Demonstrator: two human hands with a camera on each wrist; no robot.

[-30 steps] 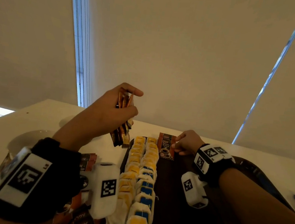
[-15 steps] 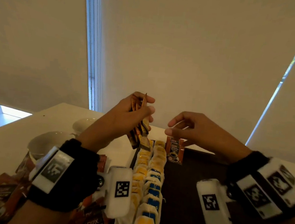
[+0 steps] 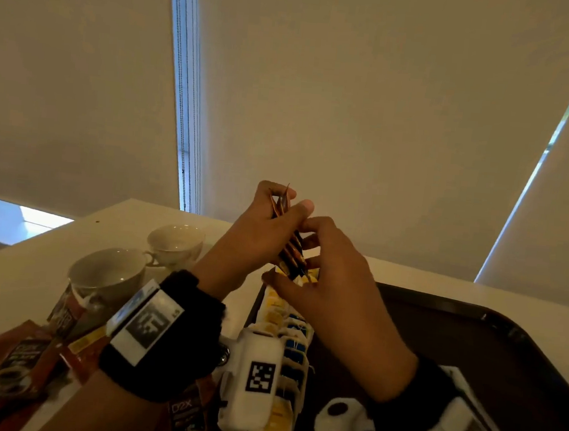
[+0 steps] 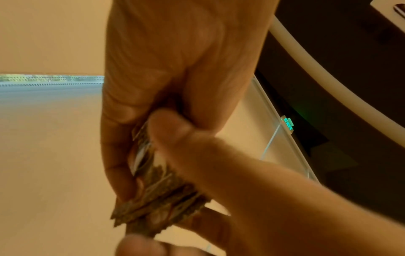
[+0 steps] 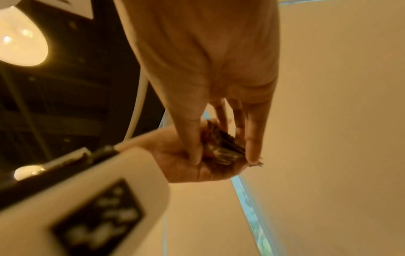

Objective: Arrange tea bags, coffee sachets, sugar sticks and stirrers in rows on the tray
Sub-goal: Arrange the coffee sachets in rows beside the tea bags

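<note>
Gripping a stack of coffee sachets (image 3: 288,236), the left hand (image 3: 261,234) is raised above the tray's (image 3: 472,335) far left end, stack steeply tilted, long axis near upright. The right hand (image 3: 326,274) pinches its lower end.

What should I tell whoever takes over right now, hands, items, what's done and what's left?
Left hand grips a fanned stack of coffee sachets above the tray's far left corner.
Right hand pinches the stack's lower end, likely drawing one out.
Done: two rows of tea bags along the tray's left edge.
Left: lay the coffee sachets in a row; loose sachets lie on the table beside two cups. No sugar sticks or stirrers in view.
</note>
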